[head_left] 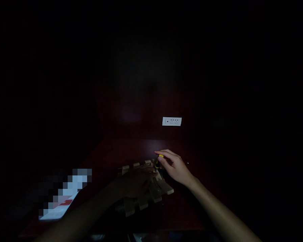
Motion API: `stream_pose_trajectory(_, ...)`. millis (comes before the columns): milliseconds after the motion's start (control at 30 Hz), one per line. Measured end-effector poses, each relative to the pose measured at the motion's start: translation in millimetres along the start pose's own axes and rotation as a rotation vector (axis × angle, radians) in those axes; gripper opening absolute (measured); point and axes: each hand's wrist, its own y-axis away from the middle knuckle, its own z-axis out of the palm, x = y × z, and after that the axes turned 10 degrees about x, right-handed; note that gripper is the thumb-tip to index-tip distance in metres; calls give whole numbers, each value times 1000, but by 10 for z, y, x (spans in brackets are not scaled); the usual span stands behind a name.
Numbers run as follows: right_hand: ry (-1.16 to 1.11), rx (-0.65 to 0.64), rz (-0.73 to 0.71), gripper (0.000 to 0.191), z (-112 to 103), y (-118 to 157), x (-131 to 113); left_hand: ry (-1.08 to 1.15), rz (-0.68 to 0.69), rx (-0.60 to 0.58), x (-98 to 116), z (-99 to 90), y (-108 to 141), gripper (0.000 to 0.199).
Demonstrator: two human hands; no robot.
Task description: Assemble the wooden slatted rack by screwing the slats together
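Note:
My right hand (175,167) pinches a short screwdriver (157,164) with a yellow and black handle. It stands nearly upright over the right end of a slatted wooden piece (155,193), and its tip is too dark to make out. My left hand (136,181) lies across the middle of the slats in shadow, fingers stretched toward the screwdriver. Slat ends stick out on the far and near sides of that hand. A small light spot, perhaps a screw, shows near the screwdriver's lower end.
The dark reddish table (179,211) carries the wooden piece. To the left lies a bright, partly blurred-out flat thing (58,211). A white socket plate (172,121) is on the wall behind. A tiny white speck (188,163) lies right of my right hand. Surroundings are very dark.

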Motion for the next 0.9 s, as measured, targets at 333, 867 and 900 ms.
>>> stream_pose_trajectory(333, -92, -49, 120, 26, -8, -19, 7, -41, -13, -23, 59, -68, -8, 47)
stream_pose_trajectory(867, -165, -89, 172, 39, 6, -12, 36, -27, 20, -7, 73, -87, -23, 46)
stream_pose_trajectory(900, -121, -84, 120, 39, -12, -11, 23, -28, 12, -14, 69, -84, -20, 47)
